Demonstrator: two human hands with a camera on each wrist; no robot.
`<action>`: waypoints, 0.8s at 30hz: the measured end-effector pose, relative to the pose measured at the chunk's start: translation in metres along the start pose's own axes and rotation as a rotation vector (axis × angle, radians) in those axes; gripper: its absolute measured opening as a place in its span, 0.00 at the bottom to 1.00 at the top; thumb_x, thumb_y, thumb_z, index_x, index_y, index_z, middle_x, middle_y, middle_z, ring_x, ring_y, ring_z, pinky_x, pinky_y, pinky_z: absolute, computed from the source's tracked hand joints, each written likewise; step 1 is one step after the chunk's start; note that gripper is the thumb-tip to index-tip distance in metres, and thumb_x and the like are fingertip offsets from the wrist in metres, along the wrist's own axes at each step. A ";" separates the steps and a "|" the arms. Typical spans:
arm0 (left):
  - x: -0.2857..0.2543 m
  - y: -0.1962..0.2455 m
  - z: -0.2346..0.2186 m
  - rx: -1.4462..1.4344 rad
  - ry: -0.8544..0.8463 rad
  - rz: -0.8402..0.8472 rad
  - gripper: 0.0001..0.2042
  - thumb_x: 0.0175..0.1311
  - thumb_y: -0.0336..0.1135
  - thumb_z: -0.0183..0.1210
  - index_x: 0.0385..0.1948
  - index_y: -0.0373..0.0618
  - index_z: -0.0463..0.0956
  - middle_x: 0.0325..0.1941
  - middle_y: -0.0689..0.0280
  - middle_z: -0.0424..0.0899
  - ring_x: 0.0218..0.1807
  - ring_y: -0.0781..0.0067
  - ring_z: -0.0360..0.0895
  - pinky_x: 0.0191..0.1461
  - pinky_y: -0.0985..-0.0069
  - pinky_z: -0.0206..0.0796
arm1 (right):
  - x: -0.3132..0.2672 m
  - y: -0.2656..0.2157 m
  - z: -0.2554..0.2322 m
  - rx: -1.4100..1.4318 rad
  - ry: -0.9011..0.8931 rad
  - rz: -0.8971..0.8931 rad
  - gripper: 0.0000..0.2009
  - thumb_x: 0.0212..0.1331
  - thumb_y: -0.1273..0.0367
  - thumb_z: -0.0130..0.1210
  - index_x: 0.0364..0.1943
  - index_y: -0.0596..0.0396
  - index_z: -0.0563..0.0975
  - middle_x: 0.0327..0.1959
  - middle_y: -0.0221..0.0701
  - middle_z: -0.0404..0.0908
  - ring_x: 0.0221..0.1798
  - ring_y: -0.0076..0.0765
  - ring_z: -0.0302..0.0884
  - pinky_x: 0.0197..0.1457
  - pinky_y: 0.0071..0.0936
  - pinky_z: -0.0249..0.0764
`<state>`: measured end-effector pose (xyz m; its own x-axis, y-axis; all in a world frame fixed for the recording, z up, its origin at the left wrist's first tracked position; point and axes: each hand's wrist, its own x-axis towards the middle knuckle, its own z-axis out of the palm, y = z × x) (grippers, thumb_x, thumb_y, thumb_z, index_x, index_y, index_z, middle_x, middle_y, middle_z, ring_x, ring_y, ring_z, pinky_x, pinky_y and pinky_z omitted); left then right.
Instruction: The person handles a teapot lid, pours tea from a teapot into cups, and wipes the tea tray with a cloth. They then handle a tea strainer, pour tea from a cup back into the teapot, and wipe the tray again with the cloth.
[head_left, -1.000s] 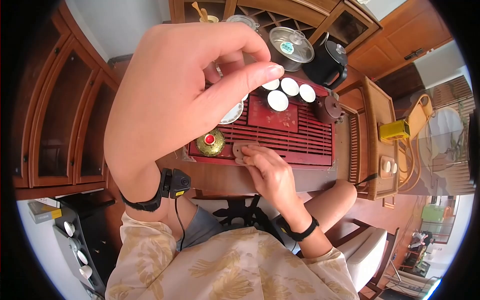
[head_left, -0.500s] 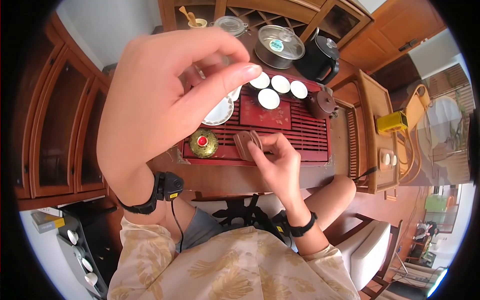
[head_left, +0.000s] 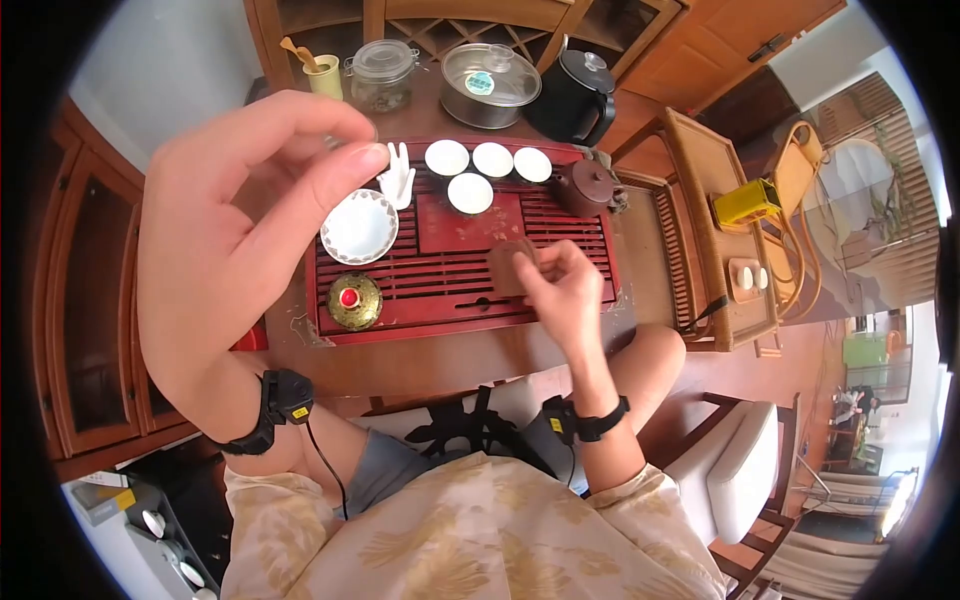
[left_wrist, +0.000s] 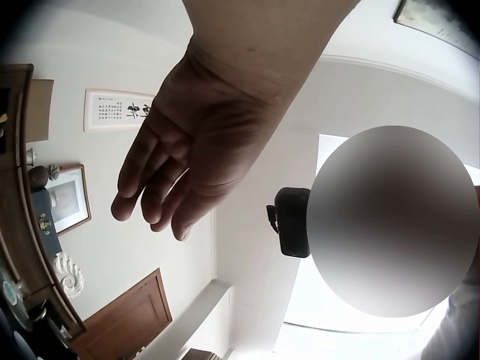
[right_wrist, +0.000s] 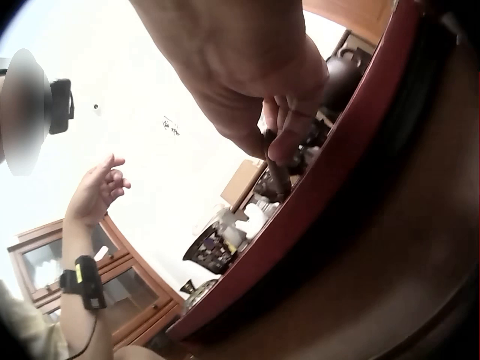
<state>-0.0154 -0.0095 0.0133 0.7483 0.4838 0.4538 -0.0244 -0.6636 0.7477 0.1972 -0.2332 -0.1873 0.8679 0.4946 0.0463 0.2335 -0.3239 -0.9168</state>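
Observation:
My right hand (head_left: 573, 295) pinches a flat brown piece (head_left: 508, 268) between thumb and fingers above the front part of the red slatted tray (head_left: 455, 322). In the right wrist view the piece (right_wrist: 278, 178) hangs from the fingertips of that hand (right_wrist: 259, 75); whether it is one piece or several stacked, I cannot tell. Raised at the left, my left hand (head_left: 235, 220) has bent fingers, its thumb near the index fingertip. The left wrist view shows this hand (left_wrist: 202, 142) holding nothing, fingers loosely bent.
On the tray are several white cups (head_left: 470, 193), a patterned white bowl (head_left: 359, 227), a white hand-shaped figure (head_left: 399, 178), a gold-green lidded pot (head_left: 355, 301) and a brown teapot (head_left: 585, 189). Behind it stand a glass jar (head_left: 382, 80), a lidded pan (head_left: 490, 88) and a black kettle (head_left: 570, 98).
My right hand has lifted the brown piece from the tray's front edge. The head view has shifted, uncovering more of the tray's left side. My left hand stays raised in a similar pose.

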 end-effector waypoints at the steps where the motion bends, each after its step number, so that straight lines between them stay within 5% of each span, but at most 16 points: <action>1: 0.000 0.000 0.000 -0.002 0.002 0.001 0.07 0.73 0.25 0.69 0.48 0.35 0.88 0.37 0.67 0.91 0.39 0.82 0.83 0.48 0.82 0.71 | 0.003 0.011 -0.013 -0.032 0.044 -0.008 0.12 0.68 0.66 0.75 0.38 0.62 0.85 0.31 0.35 0.91 0.33 0.25 0.88 0.39 0.29 0.84; 7: 0.000 -0.001 -0.001 0.018 0.003 0.030 0.07 0.73 0.25 0.69 0.48 0.35 0.88 0.37 0.67 0.90 0.39 0.83 0.82 0.48 0.82 0.70 | 0.013 0.025 -0.093 -0.125 0.244 0.057 0.13 0.70 0.66 0.75 0.39 0.64 0.84 0.30 0.31 0.90 0.27 0.20 0.84 0.30 0.23 0.81; 14: -0.003 0.000 -0.001 0.033 -0.007 -0.019 0.07 0.74 0.25 0.69 0.49 0.35 0.88 0.38 0.67 0.90 0.40 0.83 0.82 0.48 0.82 0.70 | 0.021 0.029 -0.123 0.078 0.216 -0.038 0.14 0.72 0.66 0.74 0.43 0.65 0.84 0.33 0.31 0.90 0.32 0.20 0.85 0.33 0.21 0.82; 24: -0.001 -0.003 0.000 0.004 -0.020 -0.005 0.07 0.75 0.25 0.69 0.49 0.35 0.88 0.38 0.68 0.90 0.40 0.83 0.82 0.48 0.83 0.69 | 0.022 0.055 -0.135 -0.020 0.183 0.096 0.12 0.72 0.68 0.75 0.43 0.62 0.83 0.35 0.29 0.90 0.31 0.17 0.83 0.33 0.16 0.78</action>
<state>-0.0165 -0.0077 0.0104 0.7615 0.4760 0.4400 -0.0176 -0.6634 0.7481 0.2881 -0.3490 -0.1832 0.9512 0.3069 0.0322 0.1532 -0.3790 -0.9126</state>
